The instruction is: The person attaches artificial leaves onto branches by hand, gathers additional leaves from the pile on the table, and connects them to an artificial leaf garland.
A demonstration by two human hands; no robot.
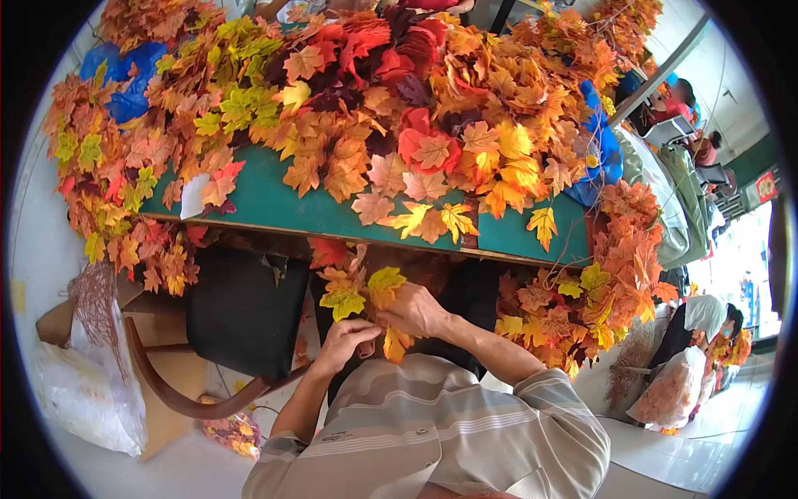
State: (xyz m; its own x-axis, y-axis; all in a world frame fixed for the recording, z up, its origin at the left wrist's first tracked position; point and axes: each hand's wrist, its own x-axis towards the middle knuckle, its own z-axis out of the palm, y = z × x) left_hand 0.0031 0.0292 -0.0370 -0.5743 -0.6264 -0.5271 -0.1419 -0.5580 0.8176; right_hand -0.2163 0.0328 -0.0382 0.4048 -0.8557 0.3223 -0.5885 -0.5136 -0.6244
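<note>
Yellow-green and orange artificial maple leaves [343, 299] hang between my hands, just below the table's front edge. My left hand [349, 343] is closed at the lower side of the bunch, with thumb and forefinger pinched on something too small to make out. Fingers bent, my right hand [414, 311] grips the leaf bunch beside a yellow-green leaf [386, 285]. An orange-yellow leaf [396, 343] hangs between the two hands. Above them, the green table [307, 209] bears a large heap of orange, red and yellow leaves [515, 91].
A black-seated chair [241, 312] with a curved wooden arm stands at left, near a white plastic bag [91, 391]. Leaf garlands [628, 249] hang off the table's right end. Blue plastic [125, 75] lies among the leaves. Other people [677, 104] sit at far right.
</note>
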